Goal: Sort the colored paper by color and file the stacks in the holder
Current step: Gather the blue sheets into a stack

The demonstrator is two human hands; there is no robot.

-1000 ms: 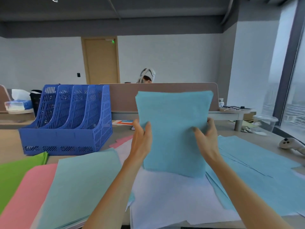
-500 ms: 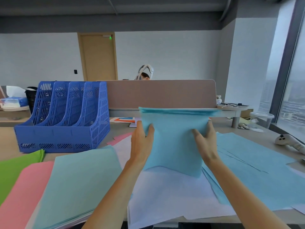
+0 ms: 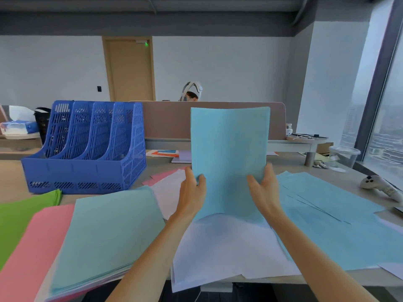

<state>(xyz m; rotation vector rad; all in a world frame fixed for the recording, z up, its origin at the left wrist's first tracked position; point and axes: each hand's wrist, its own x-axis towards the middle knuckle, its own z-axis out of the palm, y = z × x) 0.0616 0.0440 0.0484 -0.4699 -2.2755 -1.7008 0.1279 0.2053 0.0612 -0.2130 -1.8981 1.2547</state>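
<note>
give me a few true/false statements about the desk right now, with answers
1. The left hand and the right hand both grip the light blue stack, which is held upright. True.
2. The blue holder stands to the right of that stack. False: it stands to its left.
3. Green paper lies at the desk's far left. True.
4. Paper is filed in the holder's slots. False: no paper shows in them.
</note>
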